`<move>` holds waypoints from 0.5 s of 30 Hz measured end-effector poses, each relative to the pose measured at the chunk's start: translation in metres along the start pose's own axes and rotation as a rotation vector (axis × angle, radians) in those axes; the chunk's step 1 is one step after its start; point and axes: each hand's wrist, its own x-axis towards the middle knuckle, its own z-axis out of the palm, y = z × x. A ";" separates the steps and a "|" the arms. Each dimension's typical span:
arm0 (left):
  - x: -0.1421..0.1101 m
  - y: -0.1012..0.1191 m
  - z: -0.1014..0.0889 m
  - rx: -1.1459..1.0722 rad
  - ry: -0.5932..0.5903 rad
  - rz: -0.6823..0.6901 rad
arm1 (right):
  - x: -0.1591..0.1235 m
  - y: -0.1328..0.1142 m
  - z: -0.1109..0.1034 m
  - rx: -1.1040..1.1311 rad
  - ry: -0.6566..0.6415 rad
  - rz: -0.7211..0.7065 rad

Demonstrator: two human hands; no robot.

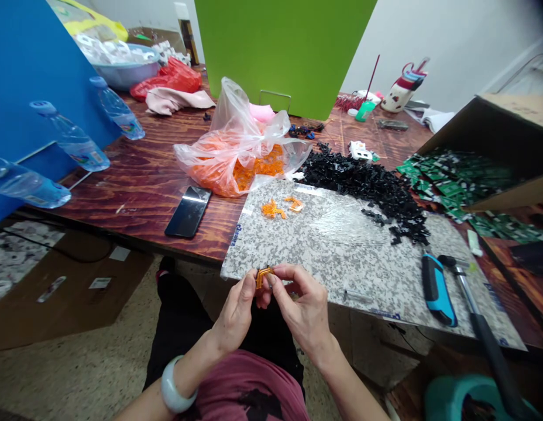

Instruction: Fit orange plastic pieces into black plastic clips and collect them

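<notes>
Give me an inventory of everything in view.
water bottles: three, clear, blue caps, table's left
wooden table: one, reddish brown, under everything
smartphone: one, black, on table
plastic bag: one, clear, orange parts inside, table's middle
granite slab: one, grey, table's near edge
black plastic parts: many, black, heaped on slab's far side
circuit boards: many, green, by cardboard box, right
hammer: one, black handle, right of slab
orange part: one, orange, held
left hand: one, on orange part
right hand: one, on orange part

A small, bent orange plastic piece (263, 278) pinched in midair.
</notes>
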 end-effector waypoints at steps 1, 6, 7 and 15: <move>0.000 -0.001 0.000 0.013 -0.002 0.011 | 0.000 0.000 0.000 0.000 0.003 -0.004; 0.000 -0.004 -0.001 0.076 -0.022 0.033 | -0.002 0.000 0.000 0.002 0.003 -0.014; 0.001 -0.004 -0.002 0.087 -0.021 0.033 | -0.002 0.000 0.000 0.002 0.002 -0.016; 0.002 -0.001 -0.003 0.109 -0.025 0.015 | -0.002 0.001 0.000 -0.002 -0.004 -0.034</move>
